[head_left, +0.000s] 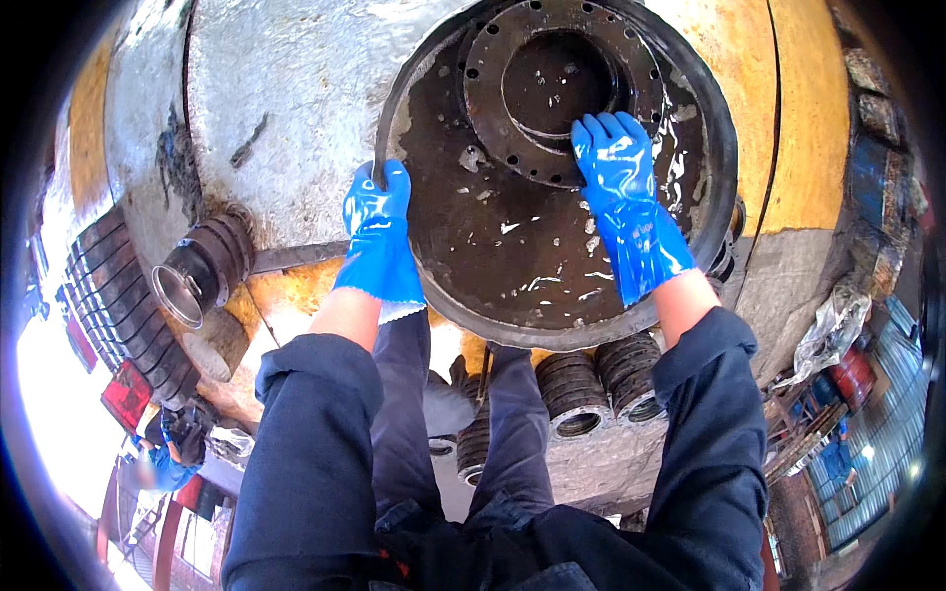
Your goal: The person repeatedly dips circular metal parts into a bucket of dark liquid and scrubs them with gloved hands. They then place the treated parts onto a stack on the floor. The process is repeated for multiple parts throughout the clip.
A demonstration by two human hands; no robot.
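- Dark rolled sleeves (305,443) reach up toward the round tub (726,128), the landmark here; trousered legs (399,424) stand at its near side.
- The left hand (377,212), blue-gloved, grasps the tub's left rim, which passes between thumb and fingers.
- The right hand (619,167), gloved alike, is inside the tub, fingers laid over the lower right of a flat metal ring; whether it clenches the ring cannot be told.
- That ring (488,113), dark and drilled with holes, lies in the tub's far half, above wet, glossy liquid (512,251).
- Stacks of ribbed rings (574,394) stand just beyond the tub's near rim, lower down.
- Left of the tub lies a ribbed metal cylinder (222,251); farther left, a black treaded piece (128,305).
- Well right of the tub: crumpled clear plastic (838,320).
- Farthest, left of and behind the tub's near side, a blue-clad co-worker (177,468).
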